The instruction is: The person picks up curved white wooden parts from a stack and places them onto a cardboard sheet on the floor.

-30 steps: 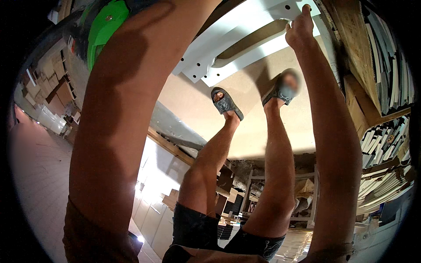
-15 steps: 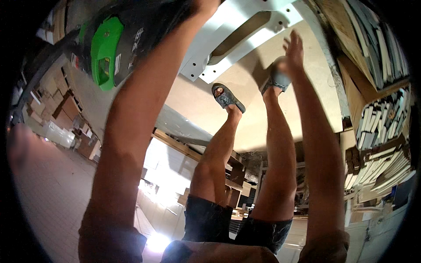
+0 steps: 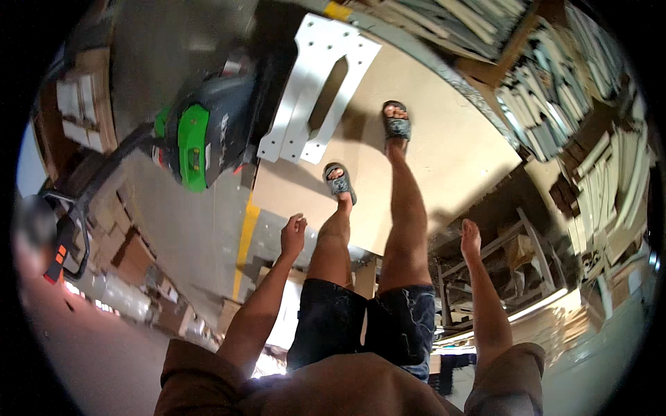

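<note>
Your left hand (image 3: 293,238) empty, fingers half curled; right hand (image 3: 471,238): can't tell whether open; white boards (image 3: 302,87) far.

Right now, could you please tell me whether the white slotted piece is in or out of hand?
Out: the left hand and right hand are both apart from the white slotted piece.

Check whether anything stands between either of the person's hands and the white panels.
Nothing visible blocks the left hand; in this view, the person's right leg lies between the right hand and the white panels.
</note>
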The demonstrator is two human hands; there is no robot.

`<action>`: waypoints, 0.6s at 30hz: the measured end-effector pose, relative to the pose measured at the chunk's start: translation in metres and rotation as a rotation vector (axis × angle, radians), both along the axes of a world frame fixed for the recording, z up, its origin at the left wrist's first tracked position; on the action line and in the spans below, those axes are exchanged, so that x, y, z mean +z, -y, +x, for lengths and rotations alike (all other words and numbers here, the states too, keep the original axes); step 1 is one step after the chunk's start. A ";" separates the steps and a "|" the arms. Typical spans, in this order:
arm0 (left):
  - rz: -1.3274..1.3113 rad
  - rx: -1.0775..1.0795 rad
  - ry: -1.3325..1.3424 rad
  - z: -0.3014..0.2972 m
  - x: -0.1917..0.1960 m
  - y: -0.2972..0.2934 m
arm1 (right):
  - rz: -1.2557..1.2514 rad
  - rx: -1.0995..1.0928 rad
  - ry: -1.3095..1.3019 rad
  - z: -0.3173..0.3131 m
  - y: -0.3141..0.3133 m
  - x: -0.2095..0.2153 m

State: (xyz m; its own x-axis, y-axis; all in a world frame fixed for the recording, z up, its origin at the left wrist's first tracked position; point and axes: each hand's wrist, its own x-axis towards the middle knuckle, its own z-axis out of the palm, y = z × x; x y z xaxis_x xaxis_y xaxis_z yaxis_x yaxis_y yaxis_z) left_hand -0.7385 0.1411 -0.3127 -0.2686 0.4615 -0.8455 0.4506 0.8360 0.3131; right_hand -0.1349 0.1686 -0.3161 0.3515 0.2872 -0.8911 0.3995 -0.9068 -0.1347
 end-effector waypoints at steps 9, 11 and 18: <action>0.105 -0.066 0.277 -0.072 0.050 0.017 | -0.136 -0.003 -0.014 -0.126 0.228 0.152; 0.183 -0.134 0.421 -0.051 0.059 0.016 | 0.148 -0.093 -0.063 -0.121 0.293 0.169; 0.051 -0.249 0.304 -0.119 0.149 0.023 | 0.358 -0.459 0.069 -0.207 0.332 0.233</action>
